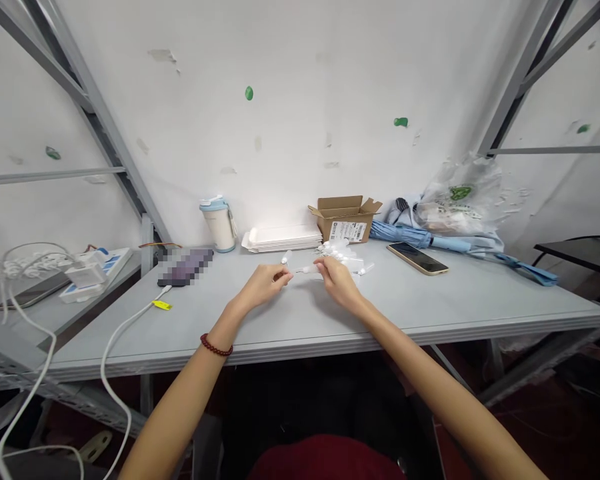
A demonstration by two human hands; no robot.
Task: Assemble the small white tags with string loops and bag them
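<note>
Above the grey table, my right hand [339, 283] pinches a small white tube-like piece [307, 270] with a thin dark tip pointing left. My left hand [266, 285] faces it a short way off, thumb and fingertips pressed together; whatever they hold is too small to make out. A small clear-and-white plastic piece [287, 256] shows just above the left fingertips; I cannot tell whether it is held or lying behind. Behind my right hand lies a pile of small white plastic pieces [336, 250]. One similar clear piece [367, 269] lies right of it.
At the back stand a cream tumbler [221, 223], stacked white flat boxes [283, 238] and an open cardboard box [347, 223]. A phone [417, 258], a blue umbrella [405, 235] and a plastic bag [463, 200] lie right. A white cable [117, 340] crosses the left edge.
</note>
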